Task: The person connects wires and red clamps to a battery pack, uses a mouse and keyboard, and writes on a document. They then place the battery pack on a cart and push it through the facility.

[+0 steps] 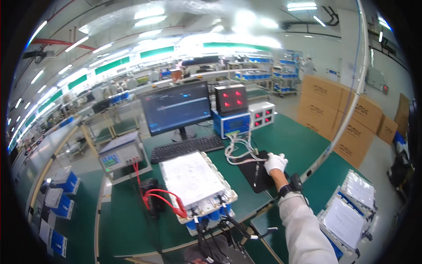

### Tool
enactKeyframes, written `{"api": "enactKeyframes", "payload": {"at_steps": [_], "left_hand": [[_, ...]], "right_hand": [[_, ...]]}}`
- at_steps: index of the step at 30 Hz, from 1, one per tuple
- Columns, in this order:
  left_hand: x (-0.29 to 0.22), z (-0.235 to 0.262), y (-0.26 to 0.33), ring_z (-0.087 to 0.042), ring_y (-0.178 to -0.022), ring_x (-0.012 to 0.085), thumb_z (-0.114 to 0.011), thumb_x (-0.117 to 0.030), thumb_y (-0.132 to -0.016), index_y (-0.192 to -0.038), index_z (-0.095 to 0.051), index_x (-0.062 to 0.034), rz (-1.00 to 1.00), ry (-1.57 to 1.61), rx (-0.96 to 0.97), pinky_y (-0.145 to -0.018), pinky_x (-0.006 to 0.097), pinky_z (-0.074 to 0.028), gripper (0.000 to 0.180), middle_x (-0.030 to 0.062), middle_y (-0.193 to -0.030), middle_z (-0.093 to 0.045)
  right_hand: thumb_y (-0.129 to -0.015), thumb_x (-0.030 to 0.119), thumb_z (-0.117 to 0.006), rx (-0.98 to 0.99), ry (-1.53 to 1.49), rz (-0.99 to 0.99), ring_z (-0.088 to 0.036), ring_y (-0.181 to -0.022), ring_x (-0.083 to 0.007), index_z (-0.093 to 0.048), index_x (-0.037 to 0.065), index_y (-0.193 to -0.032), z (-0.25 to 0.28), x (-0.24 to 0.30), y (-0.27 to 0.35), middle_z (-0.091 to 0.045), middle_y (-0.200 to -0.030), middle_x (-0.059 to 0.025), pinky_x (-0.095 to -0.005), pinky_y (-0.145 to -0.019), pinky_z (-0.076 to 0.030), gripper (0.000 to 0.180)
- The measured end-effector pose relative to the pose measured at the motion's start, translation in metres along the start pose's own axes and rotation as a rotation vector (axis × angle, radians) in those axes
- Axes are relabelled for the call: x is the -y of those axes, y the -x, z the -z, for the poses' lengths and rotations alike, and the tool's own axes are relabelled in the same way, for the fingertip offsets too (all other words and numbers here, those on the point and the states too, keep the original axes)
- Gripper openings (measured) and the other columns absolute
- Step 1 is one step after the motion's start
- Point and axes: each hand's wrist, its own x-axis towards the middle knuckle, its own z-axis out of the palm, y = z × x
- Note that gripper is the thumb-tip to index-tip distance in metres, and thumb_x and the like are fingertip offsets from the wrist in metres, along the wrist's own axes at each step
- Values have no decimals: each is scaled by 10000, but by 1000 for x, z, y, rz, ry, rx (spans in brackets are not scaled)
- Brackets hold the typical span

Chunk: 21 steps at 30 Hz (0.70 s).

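My right hand (276, 163), in a white glove, rests with curled fingers at the right edge of a black mat (255, 178). Whatever lies under its palm is hidden. A thin pen-like thing (256, 175) lies on the mat beside it. At the lower edge a small skin-toned patch (199, 261) may be part of my left hand; its fingers cannot be made out. Between them sits a battery pack (193, 178) with a white top and blue cells along its near side. A red clip (179, 208) on a red lead sits at its near left corner, and black cables hang in front.
Behind the pack are a keyboard (188, 148), a monitor (176, 108), a blue box (232, 125) and red-digit displays (231, 99). A grey tester (122, 154) stands left. More packs (340, 222) are at the right, near a white pole (340, 136) and stacked cartons (321, 105).
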Motion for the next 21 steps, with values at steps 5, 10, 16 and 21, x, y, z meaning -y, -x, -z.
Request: {"api": "enactKeyframes", "payload": {"at_steps": [5, 10, 16, 21], "left_hand": [[-4, -8, 11, -612, -930, 270, -568, -121, -889, -1129, -555, -2, 0, 44, -33, -833, 465, -516, 268, 127, -977, -624], [-9, -15, 22, -617, -926, 266, -549, -95, -895, -1139, -545, 16, -12, 150, 19, -828, 449, -523, 268, 131, -960, -627], [-20, -26, 29, -622, -897, 247, -520, -55, -889, -1129, -549, 25, -28, 108, 108, -818, 416, -531, 254, 129, -943, -630], [-13, -19, 23, -623, -890, 249, -505, -41, -886, -1112, -561, 24, -33, 87, 74, -804, 419, -536, 242, 131, -940, -630]], "right_hand": [[-729, 253, -696, -137, -98, 122, -583, -939, -270, -698, 176, -960, -7, 14, -1, -680, -892, -87, -414, -755, -436, 244], [-694, 324, -741, -154, -464, 289, -581, -937, -297, -684, 156, -1002, 7, 20, 30, -652, -970, -134, -407, -838, -466, 356], [-665, 283, -741, -131, -263, 137, -443, -1161, -345, -621, 193, -1148, -9, -22, 68, -510, -1216, -163, -451, -947, -400, 505], [-715, 259, -700, -70, -232, 87, -480, -1120, -336, -608, 211, -1172, -12, -20, 66, -520, -1217, -154, -447, -928, -406, 468]]}}
